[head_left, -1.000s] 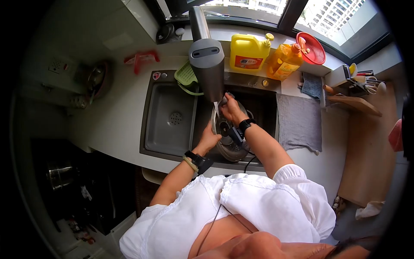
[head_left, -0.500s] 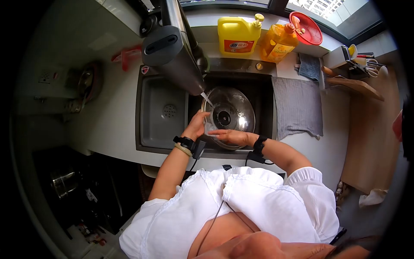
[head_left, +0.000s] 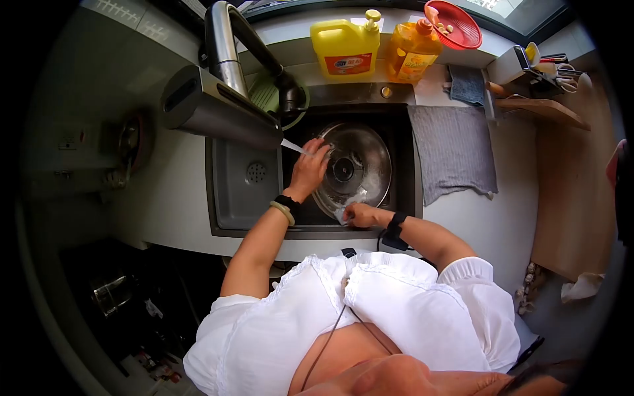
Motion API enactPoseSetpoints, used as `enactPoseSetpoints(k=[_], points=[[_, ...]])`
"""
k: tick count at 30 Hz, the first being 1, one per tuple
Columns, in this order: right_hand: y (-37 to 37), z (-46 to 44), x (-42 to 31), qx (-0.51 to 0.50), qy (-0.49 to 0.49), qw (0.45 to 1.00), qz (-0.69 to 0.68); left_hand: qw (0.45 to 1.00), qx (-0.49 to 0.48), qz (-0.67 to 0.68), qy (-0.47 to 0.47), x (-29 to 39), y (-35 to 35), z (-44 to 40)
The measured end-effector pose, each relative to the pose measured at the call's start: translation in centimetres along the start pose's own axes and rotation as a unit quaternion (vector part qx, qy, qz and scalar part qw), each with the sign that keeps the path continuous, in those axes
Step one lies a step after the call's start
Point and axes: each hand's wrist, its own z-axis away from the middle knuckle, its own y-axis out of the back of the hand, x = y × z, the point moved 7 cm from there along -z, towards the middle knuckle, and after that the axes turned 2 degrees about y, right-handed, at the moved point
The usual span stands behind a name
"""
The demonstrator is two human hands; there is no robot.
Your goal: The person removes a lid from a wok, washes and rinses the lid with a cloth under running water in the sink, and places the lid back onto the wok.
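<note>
A round glass pot lid (head_left: 370,165) with a black centre and a metal rim lies in the right basin of the dark sink (head_left: 317,232). At its far-left rim is my left hand (head_left: 309,173), fingers reaching over the edge and appearing to grip it. My right hand (head_left: 362,215) is closed on a wet whitish cloth (head_left: 342,215), pressed to the lid's near rim. Water streams from the grey faucet (head_left: 224,112) onto my left fingers and the lid's edge. My left thumb is hidden.
Behind the sink stand a yellow jug (head_left: 347,49), an orange soap bottle (head_left: 413,54) and a red basket (head_left: 459,26). A grey towel (head_left: 454,152) lies right of the sink, near a cutting board (head_left: 545,111) and a utensil holder (head_left: 512,66). A green bowl (head_left: 264,96) sits behind the faucet.
My left hand has moved away from me along the lid's left rim. My right hand has moved with the cloth toward the near rim. The view has shifted, showing more of the faucet.
</note>
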Motion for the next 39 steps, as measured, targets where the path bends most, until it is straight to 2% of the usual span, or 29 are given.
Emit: enactPoseSetpoints(k=[3, 6, 8, 9, 12, 13, 16, 18, 20, 22, 24, 26, 27, 30, 31, 35, 39], points=[[0.4, 0.6, -0.6, 0.001, -0.029, 0.999, 0.038, 0.982, -0.033, 0.066, 0.177, -3.5, -0.5, -1.2], [0.0, 0.5, -0.5, 0.031, -0.03, 0.995, 0.092, 0.993, -0.111, 0.001, -0.032, 0.1, 0.0, -0.8], [-0.2, 0.2, -0.1, 0.024, -0.023, 0.996, 0.089, 0.948, -0.275, -0.027, -0.159, 2.5, -0.9, 1.8], [-0.4, 0.4, 0.1, 0.019, -0.02, 0.996, 0.087, 0.923, -0.359, -0.048, -0.131, 2.3, -1.3, 3.3], [0.5, 1.9, 0.2, 0.042, -0.031, 0.998, 0.035, 0.861, -0.376, -0.255, -0.23, 0.1, -3.7, 6.1], [1.1, 2.4, 0.1, 0.065, -0.028, 0.997, 0.022, 0.842, -0.375, -0.309, -0.234, -0.2, -4.2, 6.1], [3.9, 5.0, -0.8, 0.155, -0.029, 0.987, -0.032, 0.88, -0.34, -0.246, -0.223, -0.6, -3.8, 4.4], [7.5, 7.7, -2.3, 0.233, -0.036, 0.968, -0.082, 0.908, -0.358, -0.153, -0.156, -0.4, -2.4, 3.0], [10.5, 11.0, -3.0, 0.348, -0.06, 0.928, -0.116, 0.921, -0.365, -0.084, -0.105, -0.1, -1.0, 1.8], [13.4, 14.1, -4.9, 0.479, -0.019, 0.874, -0.077, 0.928, -0.363, -0.04, -0.077, 0.0, -0.3, 0.8], [14.9, 16.0, -6.0, 0.544, -0.017, 0.834, -0.093, 0.932, -0.36, -0.018, -0.026, 0.0, 0.1, -0.2], [16.1, 17.8, -9.1, 0.603, 0.037, 0.793, -0.08, 0.935, -0.351, 0.024, 0.045, 0.2, 0.9, -1.3], [16.4, 18.4, -10.2, 0.629, 0.064, 0.772, -0.073, 0.953, -0.294, 0.057, 0.033, 0.4, 1.3, -1.9], [17.1, 18.7, -11.7, 0.652, 0.115, 0.75, 0.009, 0.94, -0.218, 0.22, 0.144, -1.3, 1.8, -2.5], [17.3, 18.6, -12.1, 0.648, 0.111, 0.754, 0.019, 0.945, -0.194, 0.193, 0.18, -2.3, 2.3, -2.5], [17.3, 17.3, -13.9, 0.622, 0.119, 0.772, 0.054, 0.897, -0.075, 0.281, 0.333, -3.7, 2.4, -0.3], [15.7, 13.0, -14.8, 0.583, 0.163, 0.793, 0.077, 0.895, 0.03, 0.314, 0.315, -3.0, 1.5, 2.0]])
